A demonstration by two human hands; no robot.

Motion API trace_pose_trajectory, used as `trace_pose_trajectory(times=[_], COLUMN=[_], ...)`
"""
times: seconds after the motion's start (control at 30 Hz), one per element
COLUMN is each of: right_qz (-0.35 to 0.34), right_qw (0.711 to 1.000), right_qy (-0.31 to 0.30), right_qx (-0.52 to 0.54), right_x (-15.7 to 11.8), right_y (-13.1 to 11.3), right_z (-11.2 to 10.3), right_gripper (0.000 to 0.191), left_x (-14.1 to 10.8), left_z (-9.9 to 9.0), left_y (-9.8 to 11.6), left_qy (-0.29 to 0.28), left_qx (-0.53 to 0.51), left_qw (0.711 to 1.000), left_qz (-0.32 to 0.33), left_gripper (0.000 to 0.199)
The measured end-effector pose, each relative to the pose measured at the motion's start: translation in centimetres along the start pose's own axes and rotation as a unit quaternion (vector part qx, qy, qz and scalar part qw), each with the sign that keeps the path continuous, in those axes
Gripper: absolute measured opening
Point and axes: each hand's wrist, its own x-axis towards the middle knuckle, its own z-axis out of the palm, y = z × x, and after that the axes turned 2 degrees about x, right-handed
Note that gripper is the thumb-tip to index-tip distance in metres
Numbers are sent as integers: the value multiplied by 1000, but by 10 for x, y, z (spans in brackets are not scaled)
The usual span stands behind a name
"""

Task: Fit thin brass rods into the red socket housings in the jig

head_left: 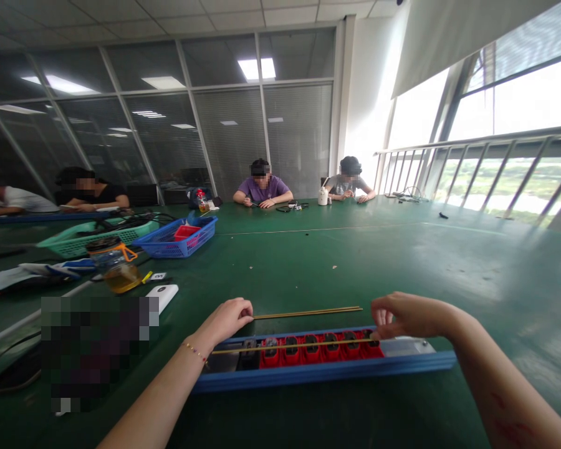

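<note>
The left hand (229,318) pinches, thumb to finger, one end of a pair of sticks (308,313) on the green table (383,262). The right hand (393,317), fingertips closed, grips a single stick (294,346) above the red holders (322,357) in a blue tray (322,373). A white tag (158,276) bears one dark character, not surely readable. The left wrist adjoins the single stick's far end, obscuring its tip; pixelation masks an object at left.
</note>
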Motion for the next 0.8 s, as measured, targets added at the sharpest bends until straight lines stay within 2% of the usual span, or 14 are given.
trace_pose_trajectory(times=[0.27,0.47,0.63,0.8], right_qz=[30,-33,-113,-108], right_qw=[991,999,989,983], right_qy=[-119,-9,6,55], right_qx=[55,-10,89,137], right_x=[11,7,1,-10], right_y=[2,-1,-13,1], right_z=[9,2,-10,-22], right_gripper=[52,46,49,47], left_x=[4,3,3,1], left_z=[4,4,4,2], left_y=[-4,-6,-6,-5], left_qy=[6,12,7,-3], left_qx=[15,8,-3,-15], left_qw=[1000,1000,1000,1000], left_qz=[9,15,10,15], left_gripper=[18,16,17,21])
